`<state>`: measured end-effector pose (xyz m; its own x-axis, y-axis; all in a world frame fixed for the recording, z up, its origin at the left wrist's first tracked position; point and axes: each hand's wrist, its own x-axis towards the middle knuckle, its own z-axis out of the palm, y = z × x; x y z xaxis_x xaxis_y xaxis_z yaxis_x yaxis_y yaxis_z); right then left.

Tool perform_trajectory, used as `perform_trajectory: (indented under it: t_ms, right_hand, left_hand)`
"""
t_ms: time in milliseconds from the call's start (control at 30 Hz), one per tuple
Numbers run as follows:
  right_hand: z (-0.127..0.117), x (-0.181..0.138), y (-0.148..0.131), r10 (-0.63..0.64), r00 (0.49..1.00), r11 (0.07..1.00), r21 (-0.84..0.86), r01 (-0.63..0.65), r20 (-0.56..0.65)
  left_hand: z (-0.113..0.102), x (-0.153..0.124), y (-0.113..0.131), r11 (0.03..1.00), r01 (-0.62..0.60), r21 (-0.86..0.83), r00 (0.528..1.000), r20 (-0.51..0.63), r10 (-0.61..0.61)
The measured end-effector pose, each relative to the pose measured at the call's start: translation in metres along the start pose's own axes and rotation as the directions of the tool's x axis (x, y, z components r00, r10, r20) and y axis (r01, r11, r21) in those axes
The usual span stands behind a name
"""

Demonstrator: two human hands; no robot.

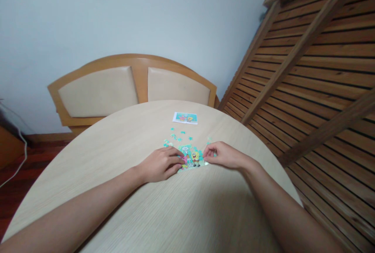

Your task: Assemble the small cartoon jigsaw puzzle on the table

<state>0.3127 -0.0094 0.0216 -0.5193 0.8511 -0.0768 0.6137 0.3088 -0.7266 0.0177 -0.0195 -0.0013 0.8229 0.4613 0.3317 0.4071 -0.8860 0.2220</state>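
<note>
A small, partly assembled cartoon jigsaw puzzle (192, 157) lies on the round pale wooden table (123, 147). My left hand (160, 164) rests flat on the puzzle's left edge with its fingers stretched out over the pieces. At the puzzle's right edge, my right hand (222, 154) has its fingers pinched together on a small teal puzzle piece (215, 154). Several loose teal pieces (176, 136) lie scattered just beyond the puzzle.
A printed reference picture (185, 118) lies farther back on the table. Behind the table stands a wooden bench with two beige padded back panels (131, 85). A slatted wooden frame (310, 73) leans along the right side. A white cable (17, 155) hangs at the left.
</note>
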Motion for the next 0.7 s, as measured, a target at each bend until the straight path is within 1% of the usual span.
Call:
perform_trajectory:
  t_ms: [167,567,700]
  right_hand:
    - [0.0002,0.0001,-0.0030,0.001,1.000,0.998,-0.055,-0.002,-0.014]
    - [0.0025,-0.0012,-0.0049,0.000,1.000,0.994,-0.106,-0.004,-0.030]
    - [0.0037,-0.0009,-0.0063,0.002,0.999,0.991,-0.136,-0.007,-0.037]
  left_hand:
    - [0.0002,0.0003,0.0001,1.000,0.001,0.003,1.000,0.001,-0.001]
    - [0.0005,0.0007,0.0001,1.000,-0.011,-0.013,1.000,-0.022,0.011]
    - [0.0003,0.0009,0.0003,1.000,-0.004,-0.007,1.000,-0.014,0.004]
